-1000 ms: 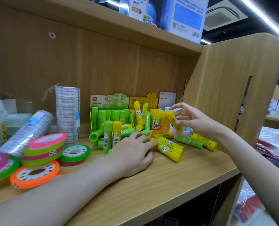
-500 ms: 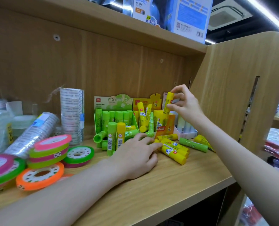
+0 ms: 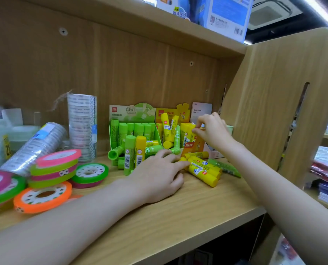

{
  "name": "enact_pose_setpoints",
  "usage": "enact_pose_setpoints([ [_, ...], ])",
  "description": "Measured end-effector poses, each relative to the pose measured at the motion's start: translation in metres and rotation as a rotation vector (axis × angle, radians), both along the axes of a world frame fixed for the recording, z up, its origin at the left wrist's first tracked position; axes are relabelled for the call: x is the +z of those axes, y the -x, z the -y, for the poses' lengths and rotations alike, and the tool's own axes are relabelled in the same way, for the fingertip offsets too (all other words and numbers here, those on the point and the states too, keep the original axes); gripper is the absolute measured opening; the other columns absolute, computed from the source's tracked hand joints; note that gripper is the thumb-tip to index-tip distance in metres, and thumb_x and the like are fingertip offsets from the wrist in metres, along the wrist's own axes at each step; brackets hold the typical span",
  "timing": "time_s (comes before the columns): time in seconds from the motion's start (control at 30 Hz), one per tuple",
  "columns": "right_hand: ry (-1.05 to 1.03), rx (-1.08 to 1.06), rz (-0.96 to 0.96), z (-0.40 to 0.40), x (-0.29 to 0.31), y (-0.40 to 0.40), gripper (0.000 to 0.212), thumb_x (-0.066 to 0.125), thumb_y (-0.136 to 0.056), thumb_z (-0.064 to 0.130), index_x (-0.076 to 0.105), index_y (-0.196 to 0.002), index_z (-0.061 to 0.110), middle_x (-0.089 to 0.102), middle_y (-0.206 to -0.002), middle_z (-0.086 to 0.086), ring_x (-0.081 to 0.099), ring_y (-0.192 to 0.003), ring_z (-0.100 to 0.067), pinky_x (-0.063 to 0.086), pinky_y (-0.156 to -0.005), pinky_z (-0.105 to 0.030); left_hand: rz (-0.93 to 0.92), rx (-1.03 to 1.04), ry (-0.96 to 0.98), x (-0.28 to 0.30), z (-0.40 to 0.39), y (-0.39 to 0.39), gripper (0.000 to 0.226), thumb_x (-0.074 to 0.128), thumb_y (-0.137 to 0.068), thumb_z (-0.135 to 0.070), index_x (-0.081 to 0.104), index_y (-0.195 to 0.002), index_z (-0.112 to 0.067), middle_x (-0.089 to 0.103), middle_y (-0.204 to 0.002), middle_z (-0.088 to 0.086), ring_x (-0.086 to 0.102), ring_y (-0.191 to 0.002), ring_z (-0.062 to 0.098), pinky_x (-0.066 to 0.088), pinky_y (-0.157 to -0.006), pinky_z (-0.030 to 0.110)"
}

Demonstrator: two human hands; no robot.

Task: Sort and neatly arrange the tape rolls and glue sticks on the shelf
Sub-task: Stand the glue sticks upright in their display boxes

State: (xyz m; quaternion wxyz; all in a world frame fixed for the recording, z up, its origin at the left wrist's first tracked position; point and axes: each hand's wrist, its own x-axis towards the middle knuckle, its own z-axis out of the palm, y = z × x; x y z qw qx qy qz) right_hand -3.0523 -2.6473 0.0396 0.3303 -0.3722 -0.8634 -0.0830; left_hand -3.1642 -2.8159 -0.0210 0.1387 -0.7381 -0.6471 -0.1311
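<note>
Head view: right hand (image 3: 212, 131) fingers pinch yellow glue stick (image 3: 188, 133) upright in yellow cardboard display box (image 3: 193, 145) at back of wooden shelf (image 3: 178, 217); left hand (image 3: 157, 178) fingers relaxed, spread, touching loose yellow glue sticks (image 3: 202, 170); coloured tape rolls (image 3: 53, 169) lie left

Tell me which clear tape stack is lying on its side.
The clear tape stack left of the upright stack; it leans tilted over the colored rolls.
</note>
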Motion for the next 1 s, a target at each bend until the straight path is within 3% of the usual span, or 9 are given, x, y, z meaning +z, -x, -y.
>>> enact_pose_setpoints([
  [0.13,-0.031,-0.022,0.089,0.001,0.021,0.006,0.023,0.061,-0.087,0.037,0.067,-0.095,0.016,0.048,-0.125,-0.006,0.036,-0.12,-0.026,0.03,-0.098,-0.045,0.012,-0.006,-0.002,0.001,0.001,0.0,0.047,0.031,-0.098,-0.037,0.027,-0.145,-0.034,0.031,-0.149,-0.008,0.014,-0.138,0.013,0.024,-0.112,0.032],
  [0.27,0.076,-0.035,0.345,-0.001,0.021,0.026,0.045,0.054,-0.09,0.044,0.05,-0.132,0.029,0.028,-0.144,-0.005,0.02,-0.133,-0.029,0.023,-0.106,-0.049,0.007,-0.015,-0.011,0.0,0.0,0.0,0.047,0.031,-0.098,-0.036,0.027,-0.144,-0.033,0.031,-0.149,-0.006,0.015,-0.138,0.014,0.023,-0.112,0.031],
  [0.43,0.174,-0.069,0.405,-0.008,0.017,0.038,0.051,0.056,-0.088,0.043,0.044,-0.136,0.031,0.023,-0.144,-0.011,0.015,-0.136,-0.033,0.019,-0.108,-0.054,-0.004,-0.007,0.002,-0.002,-0.001,0.001,0.06,0.017,-0.086,-0.044,0.027,-0.144,-0.034,0.032,-0.148,-0.006,0.015,-0.138,0.014,0.025,-0.111,0.031],
  [0.57,0.157,0.009,0.209,-0.008,0.017,0.03,0.032,0.062,-0.085,0.042,0.059,-0.11,0.022,0.039,-0.128,-0.008,0.027,-0.127,-0.028,0.027,-0.102,-0.047,-0.006,-0.005,0.005,-0.002,-0.001,0.001,0.063,0.015,-0.083,-0.043,0.028,-0.143,-0.035,0.033,-0.148,-0.006,0.016,-0.138,0.014,0.027,-0.111,0.032],
  [0.67,0.061,0.114,0.132,-0.003,0.014,0.023,0.023,0.066,-0.083,0.037,0.053,-0.088,0.019,0.05,-0.105,-0.002,0.039,-0.114,-0.024,0.033,-0.09,-0.04,-0.007,-0.005,0.006,-0.001,-0.001,0.0,0.055,0.02,-0.09,-0.043,0.028,-0.144,-0.034,0.033,-0.148,-0.006,0.015,-0.138,0.013,0.026,-0.111,0.032],
  [0.8,0.07,0.25,0.003,0.005,0.017,0.014,0.021,0.072,-0.079,0.022,0.051,-0.082,0.019,0.055,-0.085,0.004,0.053,-0.094,-0.022,0.041,-0.08,-0.034,-0.017,-0.003,0.001,-0.001,-0.001,0.0,0.047,0.03,-0.098,-0.036,0.026,-0.144,-0.034,0.031,-0.149,-0.007,0.013,-0.139,0.013,0.024,-0.112,0.032],
  [0.9,0.011,0.296,-0.337,0.014,0.035,0.01,0.02,0.071,-0.078,0.012,0.052,-0.083,0.017,0.056,-0.078,0.004,0.053,-0.073,-0.015,0.044,-0.065,-0.019,-0.006,-0.012,-0.003,-0.002,-0.001,0.001,0.047,0.029,-0.098,-0.037,0.027,-0.144,-0.034,0.032,-0.148,-0.006,0.014,-0.139,0.014,0.026,-0.111,0.032],
  [0.93,0.082,0.346,-0.46,0.019,0.041,0.011,0.021,0.07,-0.079,0.009,0.052,-0.086,0.016,0.057,-0.078,0.004,0.055,-0.067,-0.012,0.044,-0.06,-0.013,-0.009,-0.013,-0.004,-0.003,-0.002,0.001,0.048,0.026,-0.096,-0.039,0.027,-0.144,-0.034,0.033,-0.148,-0.006,0.015,-0.139,0.014,0.026,-0.111,0.032],
  [1.0,0.314,0.473,-0.582,0.028,0.044,0.019,0.022,0.069,-0.079,0.004,0.051,-0.086,0.014,0.061,-0.084,-0.001,0.062,-0.06,-0.012,0.051,-0.056,-0.016,-0.022,-0.011,-0.006,-0.003,-0.002,0.002,0.058,0.015,-0.088,-0.045,0.027,-0.143,-0.035,0.034,-0.147,-0.007,0.016,-0.138,0.014,0.026,-0.111,0.03],
])
